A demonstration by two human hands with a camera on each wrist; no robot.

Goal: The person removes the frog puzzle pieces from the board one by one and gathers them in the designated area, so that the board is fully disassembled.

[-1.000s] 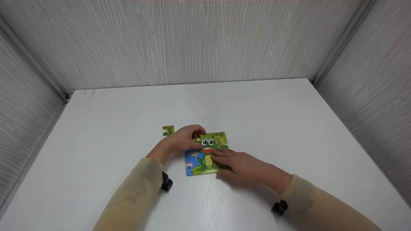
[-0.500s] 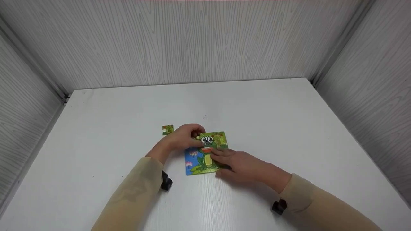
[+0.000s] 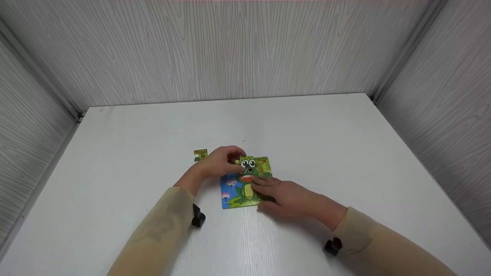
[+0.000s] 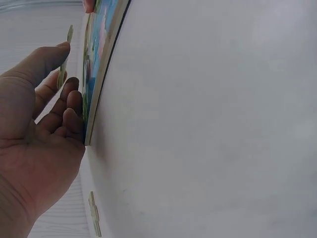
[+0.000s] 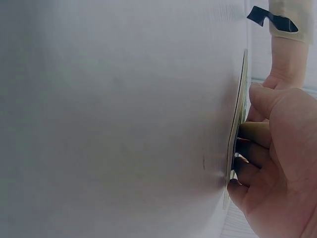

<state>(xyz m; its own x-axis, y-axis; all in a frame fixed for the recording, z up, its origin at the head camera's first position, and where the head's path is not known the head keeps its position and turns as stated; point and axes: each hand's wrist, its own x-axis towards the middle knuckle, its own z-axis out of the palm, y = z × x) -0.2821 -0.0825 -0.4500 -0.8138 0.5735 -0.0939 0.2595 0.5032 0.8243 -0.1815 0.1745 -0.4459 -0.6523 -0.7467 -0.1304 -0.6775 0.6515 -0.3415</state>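
Head view and both wrist views of a square cardboard frog jigsaw puzzle (image 3: 245,186) lying flat near the centre of the white table (image 3: 330,145). Much of the puzzle is hidden: the left hand (image 3: 218,165) covers its 10 o'clock corner, and the right hand (image 3: 287,197) covers its 4 o'clock corner, so the right border cannot be made out. The left hand pinches a green puzzle piece bearing the frog's eyes (image 3: 248,164) between thumb and curled fingers; in the left wrist view this piece (image 4: 63,74) appears edge-on, tilted clear of the board. The right hand lies flat, fingers extended, pressing the puzzle's surface; whether its thumb touches the edge cannot be told. The frog's head points toward 12 o'clock, its body axis running 12 to 6. A loose green puzzle piece (image 3: 200,154) lies apart at 10 o'clock.
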